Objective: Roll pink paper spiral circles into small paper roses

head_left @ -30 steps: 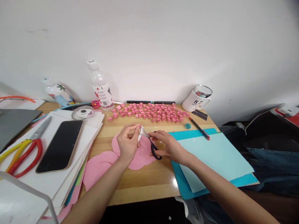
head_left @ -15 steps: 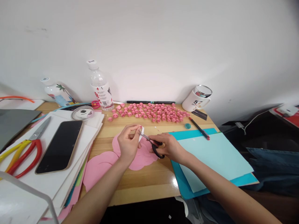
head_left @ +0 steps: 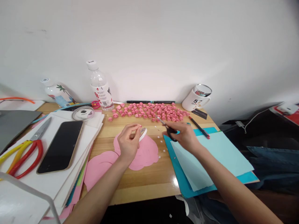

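My left hand (head_left: 129, 140) is closed on a narrow roll of white tape (head_left: 143, 134), held above pink paper sheets with rounded edges (head_left: 147, 152). Black-handled scissors (head_left: 172, 133) are gripped in my right hand (head_left: 183, 135), over the edge of the blue paper. Their tips point toward many rolled pink paper roses (head_left: 161, 112) at the back of the table, and a small white bit appears at the tips. Several tiny white squares (head_left: 161, 141) lie on the wood between my hands.
At left, large red-and-yellow scissors (head_left: 35, 143) and a phone (head_left: 61, 146) lie on stacked white paper (head_left: 79, 155). A bottle (head_left: 101, 90) and a mug (head_left: 196, 98) stand by the wall. Pale blue paper (head_left: 217, 158) and a pen (head_left: 199, 127) are at right.
My right hand has moved the scissors away from the tape, up and to the right. Tiny white squares on the table are now uncovered. My left hand stays nearly in place.
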Motion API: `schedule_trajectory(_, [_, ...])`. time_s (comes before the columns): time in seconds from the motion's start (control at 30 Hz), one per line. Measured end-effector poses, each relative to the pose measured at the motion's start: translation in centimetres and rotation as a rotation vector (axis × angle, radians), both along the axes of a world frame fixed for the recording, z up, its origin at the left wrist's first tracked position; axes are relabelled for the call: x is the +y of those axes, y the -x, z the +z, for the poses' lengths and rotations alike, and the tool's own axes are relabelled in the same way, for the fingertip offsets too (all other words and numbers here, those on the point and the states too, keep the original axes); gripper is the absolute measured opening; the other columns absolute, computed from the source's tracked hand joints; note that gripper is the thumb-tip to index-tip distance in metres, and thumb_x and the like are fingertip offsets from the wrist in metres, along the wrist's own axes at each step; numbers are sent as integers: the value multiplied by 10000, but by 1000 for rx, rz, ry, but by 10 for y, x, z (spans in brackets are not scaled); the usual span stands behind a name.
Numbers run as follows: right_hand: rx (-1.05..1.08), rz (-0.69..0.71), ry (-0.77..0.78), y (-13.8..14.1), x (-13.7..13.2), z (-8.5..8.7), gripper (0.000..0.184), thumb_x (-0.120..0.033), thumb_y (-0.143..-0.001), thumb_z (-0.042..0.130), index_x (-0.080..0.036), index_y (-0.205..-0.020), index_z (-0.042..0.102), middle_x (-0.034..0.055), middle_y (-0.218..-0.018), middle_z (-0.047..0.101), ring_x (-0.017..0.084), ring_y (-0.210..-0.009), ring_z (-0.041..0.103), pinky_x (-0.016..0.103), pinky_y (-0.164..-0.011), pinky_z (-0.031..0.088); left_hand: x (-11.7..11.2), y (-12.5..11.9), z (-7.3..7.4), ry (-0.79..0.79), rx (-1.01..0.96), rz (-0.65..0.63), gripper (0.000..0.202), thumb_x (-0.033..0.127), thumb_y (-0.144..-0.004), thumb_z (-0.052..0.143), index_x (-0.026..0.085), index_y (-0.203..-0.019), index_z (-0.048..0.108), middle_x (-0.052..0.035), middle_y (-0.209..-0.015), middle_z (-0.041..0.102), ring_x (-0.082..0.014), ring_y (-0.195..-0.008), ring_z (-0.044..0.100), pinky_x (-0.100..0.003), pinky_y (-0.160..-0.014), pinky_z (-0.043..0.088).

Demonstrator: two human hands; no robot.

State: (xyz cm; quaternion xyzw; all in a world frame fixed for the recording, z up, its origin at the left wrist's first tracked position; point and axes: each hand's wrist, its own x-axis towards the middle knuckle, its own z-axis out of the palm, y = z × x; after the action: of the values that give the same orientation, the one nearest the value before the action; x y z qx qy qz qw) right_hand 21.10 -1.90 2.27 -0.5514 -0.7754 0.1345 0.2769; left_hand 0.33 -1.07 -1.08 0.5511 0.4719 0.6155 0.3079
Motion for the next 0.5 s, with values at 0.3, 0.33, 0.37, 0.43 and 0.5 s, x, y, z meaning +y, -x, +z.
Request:
schedule_trajectory(0.3, [-575,7,163,-48,-9,-4,429,-18,-611,580,-252,-965,645,63,-878,630,266,-886,555,355,-732,405,-4,-5,-2,36,116,-184,78,241,-780,615,191,-768,672,-42,-887,642,-13,-339,465,-147,-270,388])
schedule_trajectory(0.33, [-575,19,184,-49,-10,-6,458,-8,-603,582,-248,-988,643,68,-895,631,270,-893,557,361,-732,414,-3,-4,-3,57,122,-213,82,235,-782,607,191,-768,674,-44,-884,640,-20,-348,476,-151,-271,395])
schedule_trajectory(0.37, [-569,32,202,-49,-10,-6,481,-5,-601,589,-244,-1015,640,74,-918,633,276,-901,560,365,-729,423,-2,-4,-5,76,127,-237,86,231,-781,602,190,-769,676,-47,-883,638,-30,-363,493,-156,-274,406])
schedule_trajectory(0.43, [-565,51,222,-48,-10,-5,500,-7,-604,610,-235,-1049,636,90,-974,639,294,-934,566,380,-732,438,-1,-3,-8,100,139,-263,95,230,-779,594,185,-774,678,-55,-888,636,-53,-403,529,-170,-281,425])
schedule_trajectory(0.5, [-551,53,223,-47,-9,-2,464,-17,-628,617,-230,-1039,646,95,-997,648,308,-971,566,392,-744,446,1,-2,-11,91,167,-262,98,227,-777,590,185,-770,678,-57,-874,641,-88,-479,581,-183,-312,454])
